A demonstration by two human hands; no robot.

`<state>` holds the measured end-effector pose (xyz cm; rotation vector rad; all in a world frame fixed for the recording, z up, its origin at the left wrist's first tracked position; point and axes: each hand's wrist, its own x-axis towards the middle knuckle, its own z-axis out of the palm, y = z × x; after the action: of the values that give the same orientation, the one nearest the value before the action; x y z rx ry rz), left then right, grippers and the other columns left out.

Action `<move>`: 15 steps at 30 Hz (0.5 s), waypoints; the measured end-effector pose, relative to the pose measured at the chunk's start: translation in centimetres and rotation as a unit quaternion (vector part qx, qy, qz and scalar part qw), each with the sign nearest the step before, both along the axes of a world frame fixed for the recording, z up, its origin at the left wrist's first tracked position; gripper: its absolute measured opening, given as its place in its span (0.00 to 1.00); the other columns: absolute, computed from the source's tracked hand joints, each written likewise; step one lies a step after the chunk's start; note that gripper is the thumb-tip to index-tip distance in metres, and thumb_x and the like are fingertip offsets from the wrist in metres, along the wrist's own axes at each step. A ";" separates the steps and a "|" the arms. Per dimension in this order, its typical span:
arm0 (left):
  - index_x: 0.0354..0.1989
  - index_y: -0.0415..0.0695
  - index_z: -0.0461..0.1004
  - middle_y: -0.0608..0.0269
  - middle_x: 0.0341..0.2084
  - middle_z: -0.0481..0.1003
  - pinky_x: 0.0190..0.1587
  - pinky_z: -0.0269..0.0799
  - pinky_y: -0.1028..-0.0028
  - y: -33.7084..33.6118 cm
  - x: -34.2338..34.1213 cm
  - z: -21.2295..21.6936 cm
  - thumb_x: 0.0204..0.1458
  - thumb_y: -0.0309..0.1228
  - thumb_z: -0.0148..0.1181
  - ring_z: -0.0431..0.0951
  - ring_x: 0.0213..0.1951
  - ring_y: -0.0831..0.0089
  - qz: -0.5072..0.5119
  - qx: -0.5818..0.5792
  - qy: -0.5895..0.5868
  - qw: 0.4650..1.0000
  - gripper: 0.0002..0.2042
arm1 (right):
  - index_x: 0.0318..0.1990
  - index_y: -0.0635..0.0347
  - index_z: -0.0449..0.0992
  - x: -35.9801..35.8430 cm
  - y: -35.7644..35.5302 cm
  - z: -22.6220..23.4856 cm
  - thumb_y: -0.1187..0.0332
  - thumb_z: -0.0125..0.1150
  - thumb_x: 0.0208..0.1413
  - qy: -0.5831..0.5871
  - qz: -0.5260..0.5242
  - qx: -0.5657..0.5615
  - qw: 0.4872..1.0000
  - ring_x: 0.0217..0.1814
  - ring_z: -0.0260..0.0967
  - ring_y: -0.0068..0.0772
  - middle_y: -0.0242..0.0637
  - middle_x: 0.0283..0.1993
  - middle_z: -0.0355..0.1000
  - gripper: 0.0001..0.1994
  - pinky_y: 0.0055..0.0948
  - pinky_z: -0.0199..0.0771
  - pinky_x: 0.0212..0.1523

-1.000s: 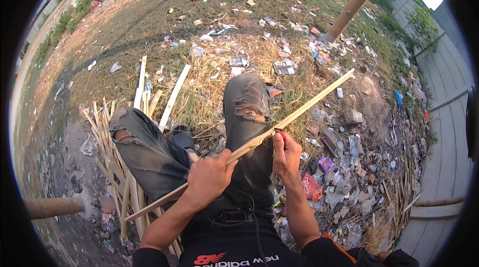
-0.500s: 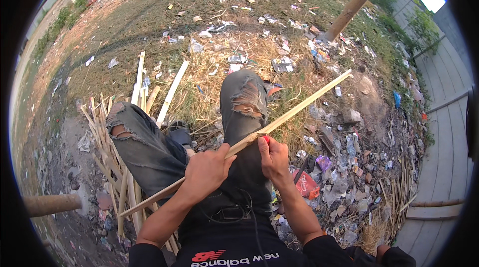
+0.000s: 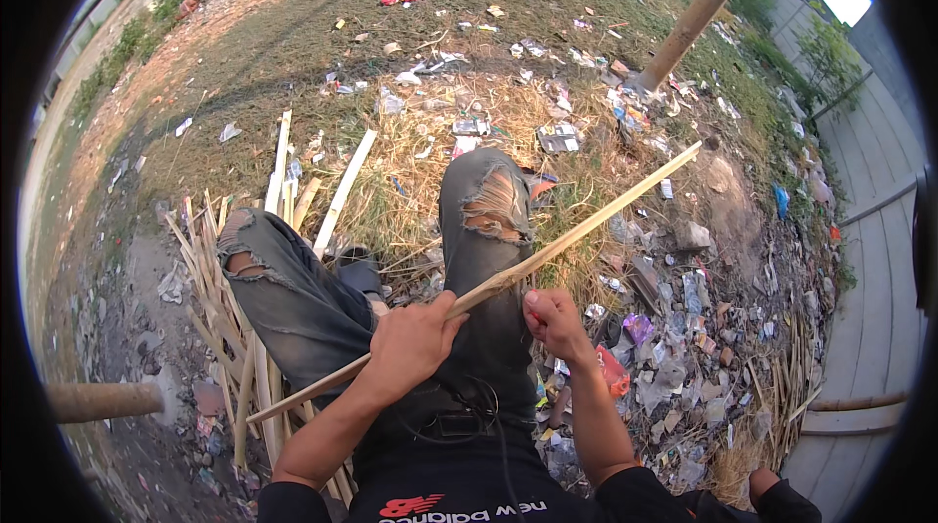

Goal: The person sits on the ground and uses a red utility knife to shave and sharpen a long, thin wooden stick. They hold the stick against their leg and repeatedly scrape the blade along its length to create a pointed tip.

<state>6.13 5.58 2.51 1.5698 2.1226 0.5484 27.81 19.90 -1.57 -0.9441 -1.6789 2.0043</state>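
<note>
A long pale strip of split bamboo (image 3: 611, 208) slants across my lap, from low on the left to its raised tip on the right. My left hand (image 3: 414, 339) is wrapped around its lower half, above my thigh. Just below and to the right of the strip, my right hand (image 3: 559, 324) is closed in a fist, apart from the strip. In it is a small knife (image 3: 533, 317); only a bit of red and a thin edge show, the rest hidden by the fingers. My right knee (image 3: 484, 201), in torn dark jeans, is under the strip.
A pile of bamboo strips (image 3: 241, 367) lies by my left leg. Scattered litter, with a red wrapper (image 3: 613, 373), covers the ground at right. A slanting pole (image 3: 703, 20) stands at the far right, near a grey wall (image 3: 874, 259). Another pole (image 3: 106, 402) juts in at left.
My right hand has come off the strip with the knife, moving slightly down and to the right. My left hand keeps its grip. The whole view has shifted slightly.
</note>
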 end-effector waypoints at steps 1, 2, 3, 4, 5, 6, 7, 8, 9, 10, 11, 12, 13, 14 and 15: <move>0.45 0.48 0.74 0.49 0.21 0.79 0.33 0.76 0.46 0.0 0.2 0.0 0.65 0.44 0.63 0.83 0.29 0.43 0.001 0.000 0.009 1.000 0.13 | 0.21 0.58 0.72 0.0 -0.2 0.0 0.51 0.63 0.68 -0.003 -0.048 0.050 0.998 0.20 0.54 0.16 0.21 0.17 0.60 0.25 0.24 0.52 0.22; 0.44 0.48 0.74 0.50 0.21 0.79 0.33 0.76 0.47 0.0 0.3 0.1 0.64 0.44 0.63 0.83 0.29 0.43 0.003 -0.001 0.018 1.000 0.13 | 0.22 0.58 0.74 -0.2 -0.3 0.2 0.51 0.66 0.67 -0.005 -0.096 0.099 0.990 0.20 0.55 0.16 0.21 0.18 0.61 0.24 0.24 0.52 0.22; 0.44 0.48 0.74 0.50 0.20 0.78 0.33 0.76 0.47 0.0 0.5 0.2 0.64 0.43 0.63 0.83 0.29 0.44 0.004 -0.001 0.028 1.000 0.12 | 0.23 0.59 0.75 -0.3 -0.5 0.5 0.52 0.69 0.65 -0.034 -0.118 0.149 0.981 0.19 0.55 0.16 0.21 0.17 0.62 0.23 0.25 0.53 0.22; 0.43 0.48 0.74 0.51 0.21 0.79 0.32 0.76 0.48 0.0 0.6 0.1 0.64 0.43 0.63 0.82 0.28 0.44 0.003 -0.002 0.043 0.999 0.12 | 0.24 0.60 0.76 -0.8 -0.8 1.8 0.54 0.71 0.63 -0.062 -0.140 0.196 0.969 0.19 0.55 0.17 0.22 0.17 0.62 0.21 0.25 0.53 0.22; 0.43 0.48 0.74 0.52 0.21 0.79 0.32 0.76 0.48 -0.1 0.8 0.0 0.64 0.42 0.63 0.82 0.28 0.45 0.001 -0.002 0.058 0.998 0.11 | 0.26 0.60 0.78 -1.4 -1.1 2.9 0.55 0.74 0.62 -0.090 -0.162 0.243 0.952 0.19 0.55 0.17 0.22 0.17 0.63 0.20 0.26 0.53 0.22; 0.42 0.48 0.74 0.53 0.22 0.79 0.31 0.76 0.49 -0.1 0.9 -0.1 0.63 0.41 0.64 0.82 0.27 0.46 -0.001 -0.003 0.073 0.997 0.11 | 0.25 0.60 0.77 -2.1 -1.3 3.5 0.57 0.74 0.61 -0.112 -0.156 0.274 0.942 0.19 0.55 0.18 0.23 0.16 0.63 0.19 0.27 0.54 0.21; 0.42 0.48 0.74 0.54 0.22 0.79 0.31 0.76 0.50 -0.2 1.0 -0.5 0.63 0.40 0.64 0.82 0.27 0.47 -0.005 0.016 0.089 0.996 0.10 | 0.25 0.61 0.77 -2.8 -1.3 4.2 0.59 0.75 0.61 -0.135 -0.150 0.306 0.930 0.18 0.55 0.18 0.25 0.16 0.62 0.19 0.28 0.54 0.21; 0.41 0.48 0.74 0.55 0.23 0.80 0.31 0.76 0.50 -0.4 1.0 -1.2 0.63 0.39 0.64 0.82 0.27 0.47 -0.009 0.035 0.105 0.994 0.10 | 0.25 0.61 0.76 -3.2 -1.3 4.5 0.60 0.76 0.60 -0.157 -0.145 0.338 0.917 0.18 0.55 0.19 0.26 0.15 0.62 0.18 0.29 0.55 0.21; 0.41 0.48 0.74 0.56 0.24 0.80 0.30 0.76 0.51 -0.5 1.0 -1.6 0.62 0.38 0.64 0.82 0.26 0.48 -0.012 0.054 0.120 0.991 0.09 | 0.24 0.61 0.76 -3.1 -1.2 4.1 0.61 0.75 0.61 -0.135 -0.135 0.342 0.920 0.17 0.55 0.20 0.28 0.15 0.61 0.18 0.30 0.55 0.20; 0.41 0.48 0.74 0.56 0.24 0.80 0.30 0.75 0.52 -0.5 1.0 -1.6 0.62 0.38 0.64 0.82 0.26 0.49 -0.014 0.061 0.124 0.990 0.09 | 0.23 0.61 0.75 -3.2 -1.0 3.6 0.62 0.75 0.61 -0.112 -0.124 0.345 0.924 0.17 0.54 0.21 0.30 0.14 0.61 0.19 0.31 0.55 0.20; 0.41 0.48 0.74 0.57 0.25 0.80 0.30 0.75 0.52 -0.5 1.0 -1.5 0.62 0.37 0.64 0.81 0.26 0.49 -0.015 0.067 0.129 0.989 0.08 | 0.23 0.61 0.74 -3.2 -0.8 3.2 0.63 0.74 0.61 -0.089 -0.112 0.349 0.926 0.16 0.54 0.22 0.31 0.14 0.60 0.19 0.32 0.56 0.20; 0.40 0.48 0.74 0.58 0.25 0.80 0.30 0.75 0.52 -0.4 1.0 -1.5 0.61 0.36 0.64 0.81 0.25 0.50 -0.016 0.074 0.133 0.988 0.08 | 0.22 0.61 0.73 -3.2 -0.7 3.0 0.65 0.74 0.61 -0.077 -0.106 0.367 0.921 0.16 0.54 0.22 0.31 0.14 0.60 0.19 0.32 0.56 0.20; 0.41 0.48 0.74 0.57 0.25 0.80 0.30 0.75 0.52 -0.4 1.0 -1.6 0.61 0.36 0.64 0.81 0.25 0.50 -0.017 0.072 0.134 0.988 0.08 | 0.21 0.61 0.72 -3.4 -0.6 3.1 0.66 0.74 0.61 -0.066 -0.100 0.384 0.916 0.16 0.53 0.23 0.31 0.13 0.60 0.20 0.32 0.56 0.20; 0.41 0.48 0.74 0.57 0.25 0.80 0.29 0.75 0.52 -0.4 0.9 -1.6 0.61 0.36 0.64 0.81 0.25 0.50 -0.018 0.071 0.136 0.988 0.08 | 0.20 0.61 0.71 -3.6 -0.5 3.2 0.67 0.73 0.61 -0.055 -0.094 0.401 0.909 0.15 0.53 0.23 0.30 0.13 0.60 0.20 0.32 0.56 0.20; 0.41 0.48 0.74 0.57 0.25 0.80 0.29 0.75 0.52 -0.4 0.8 -1.6 0.61 0.36 0.64 0.81 0.25 0.50 -0.019 0.070 0.137 0.988 0.08 | 0.20 0.61 0.71 -3.6 -0.3 3.1 0.69 0.73 0.61 -0.032 -0.074 0.380 0.922 0.15 0.53 0.23 0.30 0.13 0.59 0.19 0.32 0.56 0.20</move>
<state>6.97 5.20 0.88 1.8526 2.2899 0.5023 24.25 19.63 1.53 -0.8027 -2.0900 1.0582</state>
